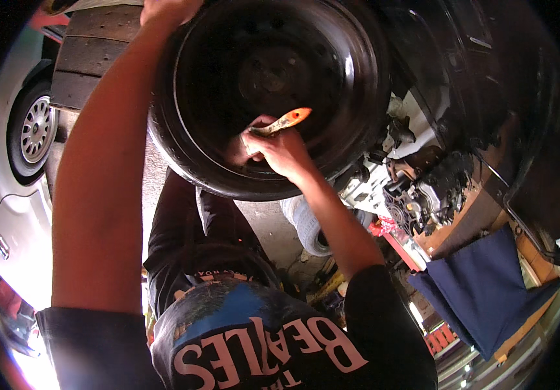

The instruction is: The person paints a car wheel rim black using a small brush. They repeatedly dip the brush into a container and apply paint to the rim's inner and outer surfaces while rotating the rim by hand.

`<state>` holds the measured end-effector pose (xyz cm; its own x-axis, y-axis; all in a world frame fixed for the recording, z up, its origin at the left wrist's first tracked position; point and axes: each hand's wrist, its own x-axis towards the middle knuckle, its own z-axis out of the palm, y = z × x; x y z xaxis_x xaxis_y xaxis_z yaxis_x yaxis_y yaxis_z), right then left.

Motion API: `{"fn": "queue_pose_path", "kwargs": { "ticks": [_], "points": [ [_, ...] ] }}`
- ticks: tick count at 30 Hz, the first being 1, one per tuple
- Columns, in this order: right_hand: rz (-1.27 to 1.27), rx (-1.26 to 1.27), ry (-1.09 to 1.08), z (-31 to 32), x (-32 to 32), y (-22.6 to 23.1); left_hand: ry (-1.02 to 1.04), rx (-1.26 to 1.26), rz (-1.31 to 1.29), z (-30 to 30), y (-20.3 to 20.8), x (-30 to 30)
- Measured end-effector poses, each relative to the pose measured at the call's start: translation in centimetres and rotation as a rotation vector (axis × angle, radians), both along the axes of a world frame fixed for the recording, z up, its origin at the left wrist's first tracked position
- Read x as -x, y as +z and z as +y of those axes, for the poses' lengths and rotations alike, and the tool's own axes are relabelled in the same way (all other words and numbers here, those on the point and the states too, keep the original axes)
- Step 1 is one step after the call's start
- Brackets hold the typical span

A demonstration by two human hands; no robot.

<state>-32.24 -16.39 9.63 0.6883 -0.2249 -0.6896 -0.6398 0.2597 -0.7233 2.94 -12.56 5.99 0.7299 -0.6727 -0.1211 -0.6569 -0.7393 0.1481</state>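
Note:
A large black wheel (366, 71) stands in front of me, its dished inner side toward me and shiny in places. My right hand (273, 148) is closed round a paintbrush (288, 119) inside the lower part of the wheel. The brush's worn handle points up and right and ends in an orange tip with a hole. Its bristles are hidden by the hand and the blur beside it. My left hand (169, 9) is at the wheel's upper left edge, partly cut off by the frame; its fingers do not show clearly.
A silver car (13, 221) with a spoked wheel (34, 129) stands at left, near wooden planks (91, 55). To the right are greasy engine parts (429, 198), a dark blue cloth (481, 286) and a dark panel (520, 97). A pale round roll-like object (309, 227) lies below the wheel.

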Motion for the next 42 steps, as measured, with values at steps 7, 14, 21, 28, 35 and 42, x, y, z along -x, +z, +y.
{"fn": "queue_pose_path", "kwargs": {
  "ticks": [7, 14, 21, 28, 35, 42],
  "points": [
    [0.366, 1.297, 0.943, -14.6, -0.4, 6.7, -0.047, 0.069, -0.027, 1.4, -3.2, -1.0],
    [-0.432, 1.643, 1.017, -20.3, -8.0, 5.9, 0.232, 0.223, 0.206, -0.5, -0.2, 0.7],
    [-0.444, 1.642, 0.022, -15.5, -3.8, 6.0, 0.289, 0.153, 0.256, -0.1, 1.1, 0.7],
    [-0.327, 1.443, -0.812, -9.2, -1.4, -2.8, 0.301, 0.142, 0.259, -0.1, 2.0, 0.7],
    [-1.281, 0.367, -1.563, -9.5, -16.5, -7.9, 0.307, 0.103, 0.267, -1.8, 2.5, 1.5],
    [-0.600, 0.232, -1.521, -5.0, -13.4, -7.1, 0.288, 0.136, 0.248, -0.6, 2.3, 0.7]
  ]
}}
